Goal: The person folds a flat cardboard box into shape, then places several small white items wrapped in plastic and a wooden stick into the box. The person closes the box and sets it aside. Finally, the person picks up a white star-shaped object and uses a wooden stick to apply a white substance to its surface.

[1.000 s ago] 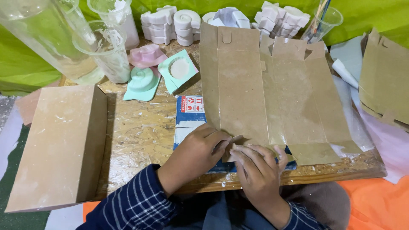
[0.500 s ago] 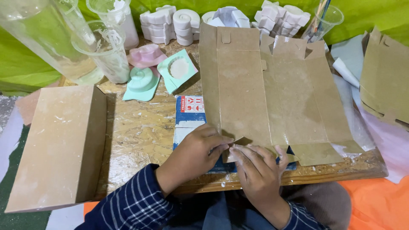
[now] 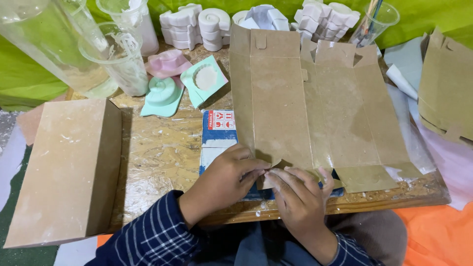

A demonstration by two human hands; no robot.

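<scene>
Pinching a small flap at the near edge of the flat cardboard box blank [image 3: 305,113], the left hand [image 3: 224,177] and right hand [image 3: 298,199] meet fingertip to fingertip; the blank's long axis runs straight away from the grip.

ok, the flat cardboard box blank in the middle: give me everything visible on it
The flat box blank is plain brown cardboard, unfolded, with creased long panels, tabbed flaps at the far end and a loose flap at the near right. It lies on the dusty wooden board, overlapping a blue-and-white printed sheet. The left hand and right hand pinch a small flap at its near edge.
</scene>
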